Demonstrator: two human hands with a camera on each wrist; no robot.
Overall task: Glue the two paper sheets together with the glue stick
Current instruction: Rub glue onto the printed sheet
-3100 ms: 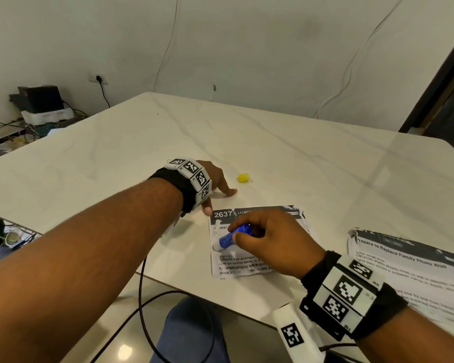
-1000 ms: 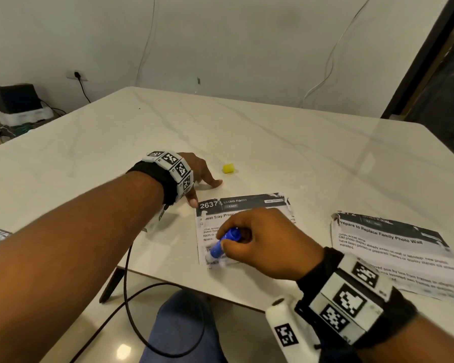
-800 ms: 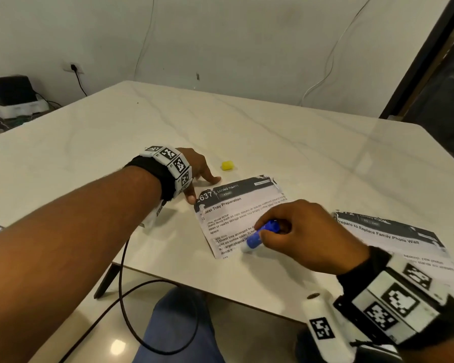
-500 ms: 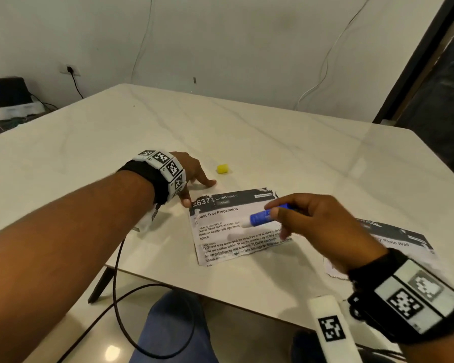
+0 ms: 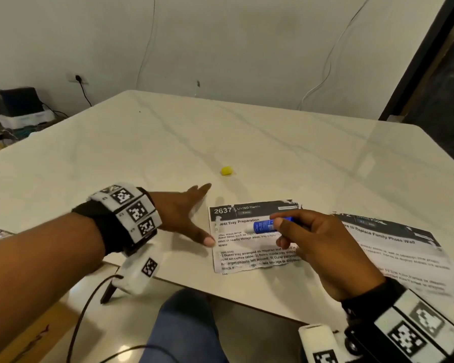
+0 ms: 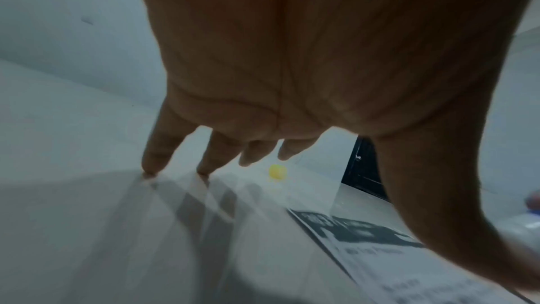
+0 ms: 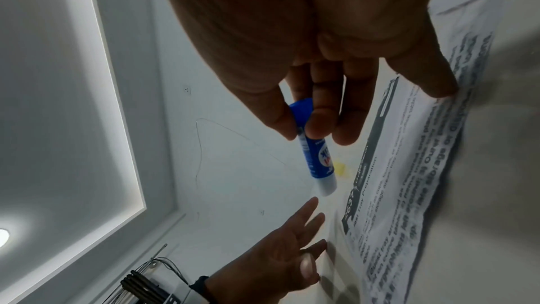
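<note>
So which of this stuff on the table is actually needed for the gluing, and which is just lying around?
Needed for the gluing:
- glue stick, uncapped, pinched in the right hand
- Guest Tray sheet, flat near the table's front edge
- Family Photo Wall sheet, flat to its right
- yellow cap, probably the stick's, beyond the left hand

Just lying about:
- black box and cables off to the left

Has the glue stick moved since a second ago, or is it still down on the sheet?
Yes. The glue stick, held by the right hand, has lifted off the small sheet and shifted from its near-left corner toward its header.
</note>
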